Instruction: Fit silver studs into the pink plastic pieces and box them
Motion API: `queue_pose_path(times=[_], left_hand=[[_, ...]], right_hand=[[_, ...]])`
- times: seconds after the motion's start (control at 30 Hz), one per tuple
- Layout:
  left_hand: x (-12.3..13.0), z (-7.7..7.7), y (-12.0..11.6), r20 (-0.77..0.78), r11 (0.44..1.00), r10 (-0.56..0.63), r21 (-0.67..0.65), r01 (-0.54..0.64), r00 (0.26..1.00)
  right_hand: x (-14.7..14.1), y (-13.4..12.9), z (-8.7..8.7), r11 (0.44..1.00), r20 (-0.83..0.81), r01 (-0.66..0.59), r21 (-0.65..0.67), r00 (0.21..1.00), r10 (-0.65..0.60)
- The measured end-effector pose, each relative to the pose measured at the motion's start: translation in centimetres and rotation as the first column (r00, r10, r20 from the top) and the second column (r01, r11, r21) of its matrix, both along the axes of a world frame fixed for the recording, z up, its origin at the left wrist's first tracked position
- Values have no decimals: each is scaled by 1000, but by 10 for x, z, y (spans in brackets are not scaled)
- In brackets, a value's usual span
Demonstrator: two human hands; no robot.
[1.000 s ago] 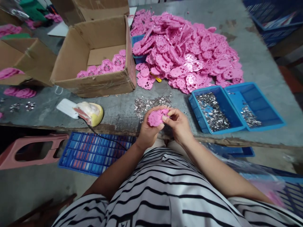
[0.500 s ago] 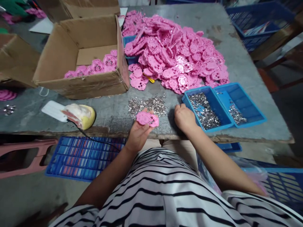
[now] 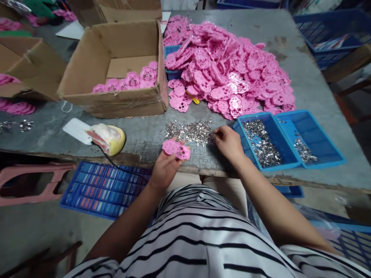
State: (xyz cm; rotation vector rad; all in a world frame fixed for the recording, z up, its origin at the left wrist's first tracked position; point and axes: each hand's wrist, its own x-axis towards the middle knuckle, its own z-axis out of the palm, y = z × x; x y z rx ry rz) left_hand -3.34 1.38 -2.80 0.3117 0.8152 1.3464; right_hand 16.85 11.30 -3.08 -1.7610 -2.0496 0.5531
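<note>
My left hand (image 3: 165,170) is closed around a pink plastic piece (image 3: 176,149) with scalloped edges and small holes, held up over the table's front edge. Just beyond it spreads a loose pile of tiny shiny metal parts (image 3: 189,131). At the right end of that pile is my right hand (image 3: 229,143), its fingers curled in a pinch close to the tabletop. Whatever lies between those fingertips is hidden. Beside the right hand stands a blue tray (image 3: 295,161) with more of the metal parts in its two compartments.
A large heap of similar pink pieces (image 3: 223,73) covers the back of the table, a yellow-handled tool (image 3: 193,99) at its foot. Left of it stands an open cardboard box (image 3: 116,104) holding pink pieces. A yellow and white corded object (image 3: 108,139) lies in front of the box.
The whole view has shifted, so the table things sit further right. Relative to the metal pile, my right hand has come left to its edge; my left hand has drawn slightly left with the pink piece.
</note>
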Motion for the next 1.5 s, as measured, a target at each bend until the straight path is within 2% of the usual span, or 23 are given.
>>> queue_pose_path(times=[0.1, 0.17, 0.27, 0.4, 0.57, 0.8, 0.97, 1.17, 1.5], left_hand=[[-8, -3, -6, -5, 999, 18, -28, -18, 1000], [-13, -5, -9, -3, 998, 32, -60, -32, 999], [-19, -6, -12, 8, 994, 51, -102, -50, 999], [-26, -6, -12, 35, 992, 84, -100, -80, 996], [-32, -6, -8, 74, 988, 133, -86, -126, 988], [-31, -12, -5, 68, 983, 169, -91, -162, 983], [-31, -12, -3, 45, 986, 143, -94, -138, 989], [-32, -14, -3, 40, 989, 126, -81, -122, 991], [-30, -11, -3, 61, 991, 109, -80, -104, 992]], right_hand=[[-6, 0, 0, 997, -80, -50, 57, 995, 55], [-17, -3, 0, 980, -33, -192, 53, 981, 194], [-35, -8, -1, 923, 94, -379, 68, 923, 372], [-53, -10, -4, 888, 208, -442, 124, 887, 412], [-70, -10, -7, 849, 249, -513, 128, 845, 473], [-74, -13, -12, 833, 248, -544, 97, 824, 509], [-70, -14, -9, 869, 152, -489, 79, 867, 475], [-73, -22, -7, 882, 149, -468, 52, 877, 457], [-97, -19, -5, 873, 333, -485, 53, 833, 442]])
